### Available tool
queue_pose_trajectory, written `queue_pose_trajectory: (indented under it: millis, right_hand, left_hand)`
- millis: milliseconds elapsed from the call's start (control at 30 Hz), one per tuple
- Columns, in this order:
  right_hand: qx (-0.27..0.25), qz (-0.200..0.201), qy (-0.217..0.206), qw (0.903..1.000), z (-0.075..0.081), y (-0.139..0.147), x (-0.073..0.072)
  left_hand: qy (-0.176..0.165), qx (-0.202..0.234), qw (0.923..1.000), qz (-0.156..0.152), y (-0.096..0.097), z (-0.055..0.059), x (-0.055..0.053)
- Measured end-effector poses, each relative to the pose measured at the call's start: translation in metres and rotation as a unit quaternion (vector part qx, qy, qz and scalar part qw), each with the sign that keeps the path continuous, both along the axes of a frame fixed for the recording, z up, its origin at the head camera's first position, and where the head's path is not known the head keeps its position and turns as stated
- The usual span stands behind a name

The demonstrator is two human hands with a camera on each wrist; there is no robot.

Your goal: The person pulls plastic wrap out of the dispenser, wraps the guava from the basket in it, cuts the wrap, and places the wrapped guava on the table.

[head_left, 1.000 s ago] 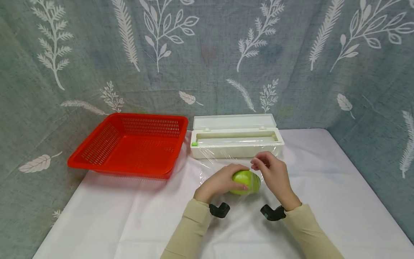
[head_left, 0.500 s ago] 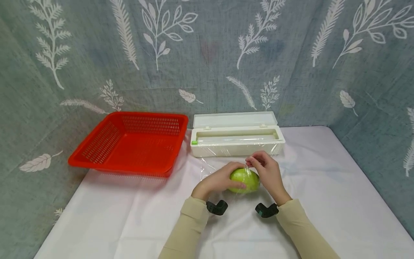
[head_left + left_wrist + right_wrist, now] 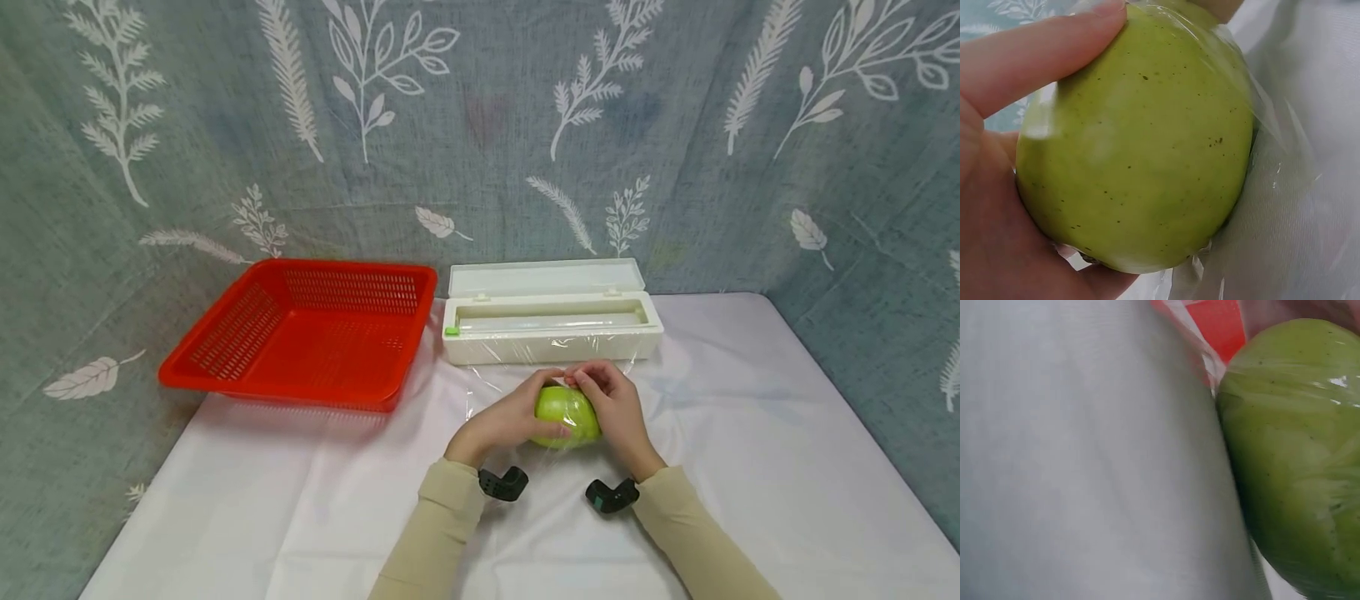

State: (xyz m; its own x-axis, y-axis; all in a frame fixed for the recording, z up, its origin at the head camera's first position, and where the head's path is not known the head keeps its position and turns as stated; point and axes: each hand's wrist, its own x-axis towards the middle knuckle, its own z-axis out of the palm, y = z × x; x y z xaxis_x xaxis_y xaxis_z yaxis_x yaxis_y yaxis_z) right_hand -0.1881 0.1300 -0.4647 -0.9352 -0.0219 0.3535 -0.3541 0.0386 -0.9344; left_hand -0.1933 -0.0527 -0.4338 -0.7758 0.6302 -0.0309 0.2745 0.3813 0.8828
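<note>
A smooth yellow-green fruit [image 3: 564,414] with dark specks sits on the white cloth, partly covered by clear plastic wrap [image 3: 1329,384]. My left hand [image 3: 504,422] grips its left side, thumb on the near face and fingers behind. In the left wrist view, the thumb [image 3: 1054,53] presses over the film on the fruit [image 3: 1147,150]. At the top right of the fruit, my right hand [image 3: 617,412] pinches the wrap with thumb and curled fingers, close to the left fingertips. Its fingers are outside the right wrist view, where the film looks creased across the fruit.
Behind the hands stands a white wrap dispenser [image 3: 517,348], its lid [image 3: 547,277] raised and a roll inside. Film runs from its front toward the fruit. A red plastic basket [image 3: 300,385] stands at the left. Patterned grey-green fabric [image 3: 480,167] hangs behind the table.
My right hand has moved left and inward across the fruit's top, drawing the film with it until its fingertips are by the left hand's. My left hand keeps its grip, barely moving.
</note>
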Motion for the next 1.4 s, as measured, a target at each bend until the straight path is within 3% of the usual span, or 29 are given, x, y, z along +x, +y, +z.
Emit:
queue_pose_trajectory:
  millis: [133,433,700,1000,1267,1400]
  right_hand:
    - [-0.019,0.004,0.003,0.9998,-0.004,0.002,0.0]
    - [0.013,0.023,0.0,0.9997,-0.006,0.004,-0.003]
    - [0.013,0.048,-0.021,0.9986,0.01,0.002,0.002]
    - [0.078,0.031,-0.054,0.995,0.022,0.002,0.008]
    - [0.082,0.055,-0.073,0.9924,0.015,0.0,0.005]
    - [0.083,0.021,-0.063,0.9943,0.004,0.006,0.0]
  left_hand:
    - [0.007,0.001,1.0,-0.004,0.004,0.0,-0.003]
    - [0.005,-0.022,0.9997,-0.007,0.003,0.003,-0.003]
    - [0.009,-0.035,0.9993,-0.005,0.001,0.002,-0.004]
    - [0.015,-0.021,0.9996,-0.01,0.002,-0.004,-0.007]
    - [0.025,-0.06,0.9979,0.009,0.002,-0.006,-0.007]
    - [0.02,-0.055,0.9982,0.008,0.002,-0.007,-0.006]
